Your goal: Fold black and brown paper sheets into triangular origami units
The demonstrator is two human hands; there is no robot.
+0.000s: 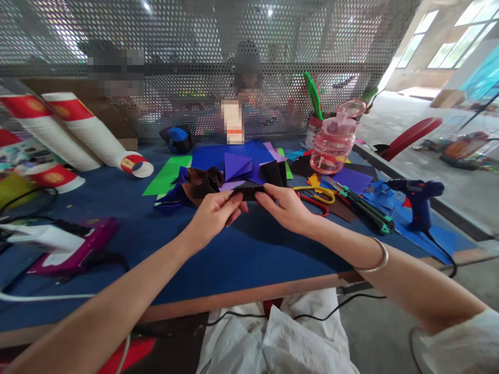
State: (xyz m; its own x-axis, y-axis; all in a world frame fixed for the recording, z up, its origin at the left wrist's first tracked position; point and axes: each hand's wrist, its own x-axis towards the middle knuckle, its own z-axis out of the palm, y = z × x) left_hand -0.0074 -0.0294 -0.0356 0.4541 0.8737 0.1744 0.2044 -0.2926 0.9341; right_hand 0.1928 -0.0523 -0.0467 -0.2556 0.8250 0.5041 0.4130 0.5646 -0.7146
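Note:
Between my two hands, just above the blue table (234, 259), is a small strip of black paper (248, 194). My left hand (218, 210) pinches its left end, thumb on top and fingers curled beneath. The right end is pinched by my right hand (284, 206). Behind the strip lie folded purple paper (237, 167), folded black paper (274, 173) and a crumpled brown and dark blue paper piece (202, 184). Scissors with yellow and red handles (325, 196) rest beside my right hand, their blades hidden.
Stacked paper cups (83, 130) lean at the left, behind a purple power strip (78, 246). To the right are a pink bottle (334, 143), a green cutter knife (364, 208) and a blue glue gun (421, 202) with its cord. A perforated metal screen (187, 67) stands behind the table.

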